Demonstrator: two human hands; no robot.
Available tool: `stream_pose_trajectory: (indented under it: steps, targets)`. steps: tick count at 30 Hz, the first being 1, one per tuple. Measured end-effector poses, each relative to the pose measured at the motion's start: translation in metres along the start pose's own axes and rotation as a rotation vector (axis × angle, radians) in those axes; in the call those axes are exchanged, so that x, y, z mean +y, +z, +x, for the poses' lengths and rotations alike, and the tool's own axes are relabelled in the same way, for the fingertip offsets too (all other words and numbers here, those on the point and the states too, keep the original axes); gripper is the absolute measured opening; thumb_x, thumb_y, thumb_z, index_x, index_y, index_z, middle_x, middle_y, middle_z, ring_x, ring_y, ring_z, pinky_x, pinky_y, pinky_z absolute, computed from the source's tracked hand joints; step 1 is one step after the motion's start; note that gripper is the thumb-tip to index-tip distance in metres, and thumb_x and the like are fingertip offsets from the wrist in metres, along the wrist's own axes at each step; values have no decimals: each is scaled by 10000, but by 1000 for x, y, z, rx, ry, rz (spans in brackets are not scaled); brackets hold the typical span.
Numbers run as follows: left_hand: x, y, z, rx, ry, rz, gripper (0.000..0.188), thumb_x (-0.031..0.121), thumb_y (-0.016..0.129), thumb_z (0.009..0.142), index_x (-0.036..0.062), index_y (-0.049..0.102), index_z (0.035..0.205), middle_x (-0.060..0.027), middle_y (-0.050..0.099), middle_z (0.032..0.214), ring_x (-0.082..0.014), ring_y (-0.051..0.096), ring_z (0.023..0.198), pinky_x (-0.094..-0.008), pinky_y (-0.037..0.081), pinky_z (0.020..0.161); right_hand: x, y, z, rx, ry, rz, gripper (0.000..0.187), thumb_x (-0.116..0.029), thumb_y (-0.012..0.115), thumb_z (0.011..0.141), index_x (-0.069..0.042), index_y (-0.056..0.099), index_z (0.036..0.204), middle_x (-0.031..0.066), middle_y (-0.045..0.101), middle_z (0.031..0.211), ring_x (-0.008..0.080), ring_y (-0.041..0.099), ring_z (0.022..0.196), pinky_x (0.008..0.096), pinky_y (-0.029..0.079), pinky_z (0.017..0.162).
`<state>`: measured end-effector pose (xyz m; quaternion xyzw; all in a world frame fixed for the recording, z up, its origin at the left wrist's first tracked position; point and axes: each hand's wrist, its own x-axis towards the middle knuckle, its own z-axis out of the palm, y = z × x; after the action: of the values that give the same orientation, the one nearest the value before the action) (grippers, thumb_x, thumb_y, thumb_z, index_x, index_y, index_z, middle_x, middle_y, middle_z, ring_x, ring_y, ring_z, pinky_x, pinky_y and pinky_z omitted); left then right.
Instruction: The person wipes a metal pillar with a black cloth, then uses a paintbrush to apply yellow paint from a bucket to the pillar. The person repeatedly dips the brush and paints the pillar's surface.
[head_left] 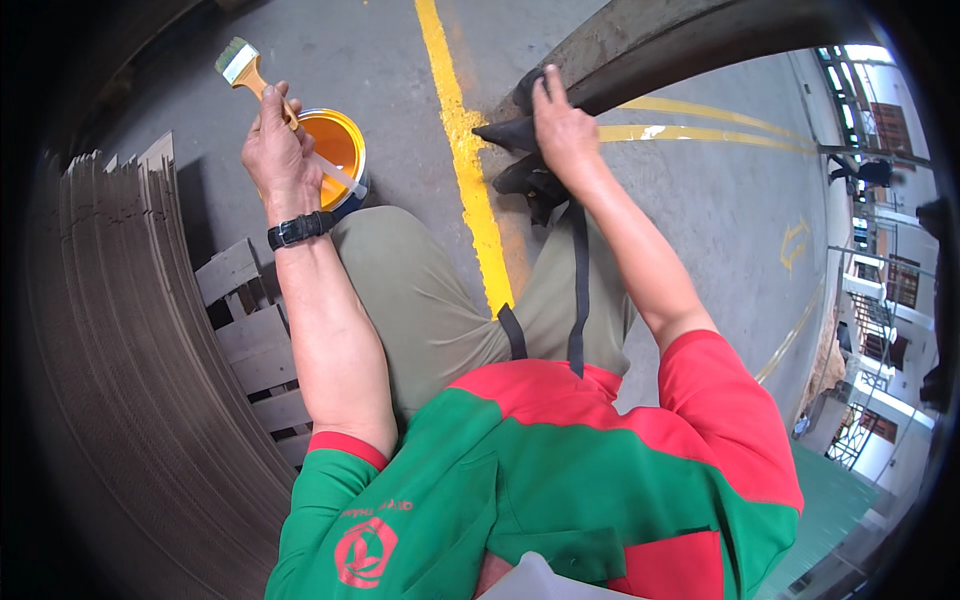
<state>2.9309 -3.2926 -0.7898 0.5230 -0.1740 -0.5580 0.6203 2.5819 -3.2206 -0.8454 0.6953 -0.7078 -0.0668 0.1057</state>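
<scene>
My left hand (280, 150) is closed around the wooden handle of a flat paintbrush (243, 65), bristles pointing up and away. Just beyond and right of that hand stands a round bucket (334, 140) with yellow-orange paint inside; a pale strip crosses its near rim. My right hand (566, 125) has its index and middle fingers stretched out, resting on or just over a dark, pointed object (508, 133) whose kind I cannot make out. Between my legs a thick yellow painted line (470, 190) runs along the grey floor.
Stacked brown sheets (140, 330) rise at the left, next to a wooden pallet (255, 335). A long dark beam (680, 50) extends across the upper right. Thinner yellow lines (700, 133) mark the floor there. Black straps (580, 290) hang by my waist.
</scene>
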Motion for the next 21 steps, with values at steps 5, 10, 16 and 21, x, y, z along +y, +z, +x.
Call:
stream_pose_trajectory:
  steps: [5, 10, 16, 21]
  targets:
    - [-2, 6, -6, 24, -3, 10, 330, 289, 659, 1011, 0, 689, 1167, -30, 630, 839, -35, 413, 561, -190, 316, 462, -44, 13, 0, -257, -148, -52, 499, -100, 600, 878, 6, 544, 1362, 226, 323, 1610, 314, 758, 796, 422, 619, 688]
    - [-6, 8, -8, 4, 2, -29, 323, 279, 653, 1014, -7, 687, 1161, -37, 629, 841, -40, 409, 560, -199, 317, 462, -4, -53, 26, 301, -175, -58, 451, -49, 658, 832, -16, 564, 1273, 203, 489, 1486, 325, 752, 738, 412, 623, 602]
    - [-5, 7, -11, 26, -7, -51, 312, 270, 650, 1016, -9, 690, 1151, -38, 622, 830, -40, 407, 551, -200, 317, 457, -43, 36, 14, -126, -54, -217, 350, -119, 669, 845, 35, 677, 1159, 323, 502, 1425, 289, 767, 799, 373, 628, 687]
    - [1, 2, -13, 23, -2, -33, 314, 271, 660, 1009, -9, 693, 1146, -41, 625, 822, -37, 411, 545, -197, 315, 456, -42, 49, 0, -362, -105, 75, 323, -93, 622, 862, -21, 655, 1176, 184, 564, 1371, 396, 733, 915, 471, 606, 804]
